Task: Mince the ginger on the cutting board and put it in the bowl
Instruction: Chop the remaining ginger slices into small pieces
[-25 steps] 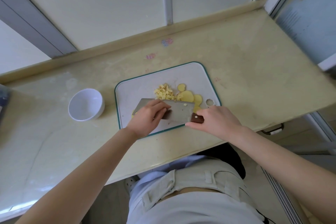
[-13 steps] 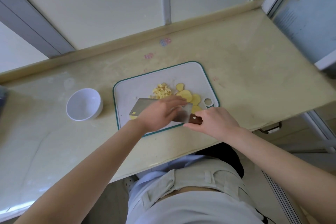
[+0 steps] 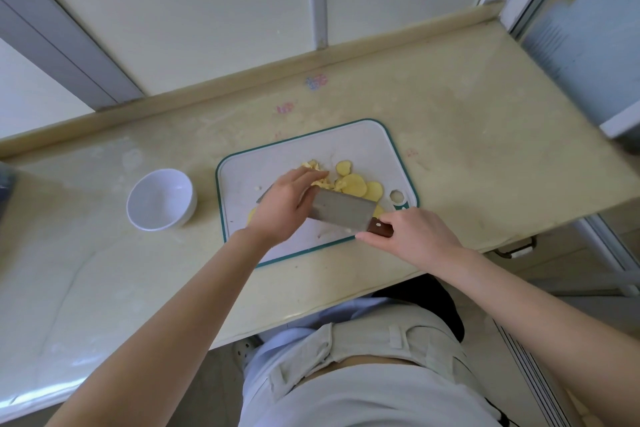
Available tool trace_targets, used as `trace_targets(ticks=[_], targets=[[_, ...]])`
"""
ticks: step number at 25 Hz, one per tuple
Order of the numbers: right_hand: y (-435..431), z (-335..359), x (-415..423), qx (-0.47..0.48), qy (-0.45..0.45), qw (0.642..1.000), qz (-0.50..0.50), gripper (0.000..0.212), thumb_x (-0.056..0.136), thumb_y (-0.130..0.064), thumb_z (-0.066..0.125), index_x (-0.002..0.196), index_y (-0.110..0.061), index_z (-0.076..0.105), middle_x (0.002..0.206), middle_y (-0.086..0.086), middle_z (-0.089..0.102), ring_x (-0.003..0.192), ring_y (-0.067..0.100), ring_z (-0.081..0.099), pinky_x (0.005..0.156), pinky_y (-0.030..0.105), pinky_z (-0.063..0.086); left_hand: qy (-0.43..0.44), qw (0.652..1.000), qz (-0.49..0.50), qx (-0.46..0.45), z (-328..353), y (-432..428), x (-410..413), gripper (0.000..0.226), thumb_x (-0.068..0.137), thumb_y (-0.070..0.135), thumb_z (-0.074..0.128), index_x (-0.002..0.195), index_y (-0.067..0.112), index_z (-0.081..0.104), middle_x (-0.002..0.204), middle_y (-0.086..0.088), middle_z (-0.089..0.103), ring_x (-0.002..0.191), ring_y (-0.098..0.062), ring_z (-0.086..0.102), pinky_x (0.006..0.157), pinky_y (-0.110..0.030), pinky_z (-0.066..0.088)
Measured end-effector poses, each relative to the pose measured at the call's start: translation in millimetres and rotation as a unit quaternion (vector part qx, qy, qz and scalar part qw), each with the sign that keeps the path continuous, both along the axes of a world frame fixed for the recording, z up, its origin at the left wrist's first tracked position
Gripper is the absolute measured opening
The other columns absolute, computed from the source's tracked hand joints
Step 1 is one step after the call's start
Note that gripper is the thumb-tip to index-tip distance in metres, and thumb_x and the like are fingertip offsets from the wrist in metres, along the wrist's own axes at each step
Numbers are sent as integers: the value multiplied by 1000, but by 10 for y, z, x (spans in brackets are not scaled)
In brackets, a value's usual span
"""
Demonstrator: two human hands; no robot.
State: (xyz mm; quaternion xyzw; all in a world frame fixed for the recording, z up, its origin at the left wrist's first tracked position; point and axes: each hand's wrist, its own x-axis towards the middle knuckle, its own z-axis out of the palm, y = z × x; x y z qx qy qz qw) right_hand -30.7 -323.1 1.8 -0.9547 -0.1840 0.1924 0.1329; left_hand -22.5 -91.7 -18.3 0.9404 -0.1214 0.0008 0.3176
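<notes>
The left hand (image 3: 287, 204) has moved since a second ago. Its fingers, then curled on the cleaver (image 3: 341, 210), now stretch straight over the blade to the minced ginger (image 3: 313, 165), grip loose and holding nothing. Nearest the desk's (image 3: 485, 114) front edge, the right hand (image 3: 412, 236) keeps its grip round the wooden handle. The cleaver's long axis runs across the cutting board (image 3: 239, 177), handle toward the desk's right edge. Ginger slices (image 3: 355, 184) lie just beyond the blade. The bowl (image 3: 161, 199) stands left of the board, apart.

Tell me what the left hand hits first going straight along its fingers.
Likely the minced ginger, just past the fingertips of the left hand on the cutting board; its height above is unclear.
</notes>
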Motion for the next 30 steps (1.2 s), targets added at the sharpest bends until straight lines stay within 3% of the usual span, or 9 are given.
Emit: trace_targets(ticks=[3, 6, 10, 12, 14, 17, 21, 24, 30], targets=[[46, -15, -7, 86, 65, 992, -72, 57, 88, -63, 54, 59, -15, 40, 49, -6, 38, 47, 12, 40, 45, 23, 25, -111, 991, 66, -48, 32, 33, -88, 30, 92, 4, 42, 116, 6, 60, 102, -8, 57, 95, -20, 52, 84, -28, 43], [151, -36, 1, 165, 122, 971, -123, 55, 90, -59, 52, 62, -12, 44, 51, -3, 36, 46, 13, 34, 48, 26, 25, -138, 973, 165, -79, -12, 116, -247, 30, 89, -6, 42, 111, 3, 60, 100, -6, 55, 92, -16, 51, 81, -19, 41], [293, -50, 19, 229, 171, 945, -158, 53, 92, -56, 51, 64, -11, 52, 54, -1, 40, 48, 14, 36, 53, 28, 30, -33, 972, 224, -62, -202, 261, -369, 29, 86, -10, 46, 105, 5, 63, 102, -5, 54, 98, -24, 53, 83, -15, 37], [358, -51, 16, 246, 189, 934, -176, 52, 92, -56, 51, 63, -13, 53, 53, -2, 42, 44, 12, 37, 49, 25, 31, 63, 971, 232, 18, -348, 320, -429, 31, 87, 10, 59, 118, 10, 58, 119, -5, 54, 116, -27, 45, 97, -24, 33], [414, -61, 2, 262, 209, 923, -188, 51, 92, -55, 52, 63, -13, 53, 51, -3, 42, 39, 9, 36, 46, 21, 30, 129, 962, 229, 74, -453, 355, -494, 52, 84, 27, 66, 131, 15, 48, 135, -2, 47, 126, -26, 35, 107, -33, 28], [484, -94, -37, 279, 237, 909, -199, 51, 92, -56, 52, 62, -14, 52, 50, -4, 41, 36, 7, 34, 42, 18, 28, 137, 958, 240, 77, -481, 342, -472, 63, 84, 27, 66, 140, 17, 38, 142, -2, 41, 128, -27, 33, 108, -35, 26], [566, -102, -94, 296, 263, 893, -214, 50, 93, -53, 53, 62, -14, 52, 48, -7, 43, 35, 7, 35, 38, 15, 27, 161, 953, 237, 96, -467, 319, -385, 61, 85, 27, 65, 139, 19, 39, 136, -3, 42, 122, -27, 33, 103, -35, 31], [633, -102, -143, 306, 286, 879, -228, 49, 93, -52, 53, 63, -14, 50, 51, -2, 43, 37, 11, 34, 38, 19, 28, 187, 950, 242, 70, -430, 308, -346, 62, 83, 26, 68, 137, 17, 41, 132, -4, 40, 121, -26, 32, 100, -35, 35], [772, -157, -254, 308, 337, 858, -235, 50, 95, -51, 50, 65, -13, 46, 53, 1, 39, 40, 13, 31, 41, 23, 26, 196, 945, 261, 26, -441, 297, -543, 85, 77, 20, 75, 146, 19, 25, 139, -7, 29, 129, -24, 28, 101, -33, 34]])
